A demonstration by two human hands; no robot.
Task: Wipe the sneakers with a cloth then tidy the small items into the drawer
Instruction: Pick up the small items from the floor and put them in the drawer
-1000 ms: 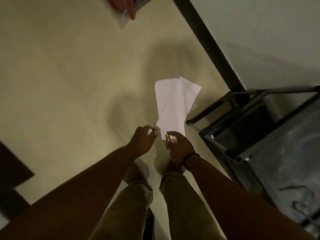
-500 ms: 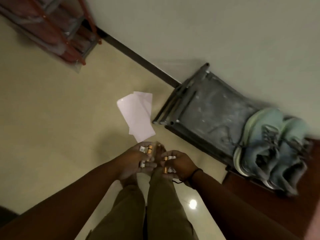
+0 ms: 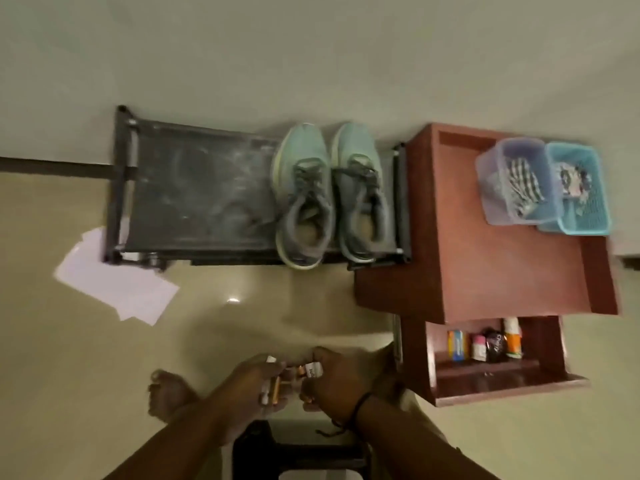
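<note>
Two teal sneakers stand side by side on the right end of a dark low shoe rack. My left hand holds several small gold-and-white batteries. Close beside it, my right hand grips more batteries. Both hands hover low over the floor, left of an open wooden drawer that holds several small packets and bottles along its back.
A red-brown wooden cabinet stands right of the rack, carrying a clear tub and a blue basket. White paper sheets lie on the floor at the left. My bare foot and a dark stool are below.
My view has swung right, from the papers and rack corner to the sneakers, cabinet and open drawer. Both hands stay together holding the batteries.
</note>
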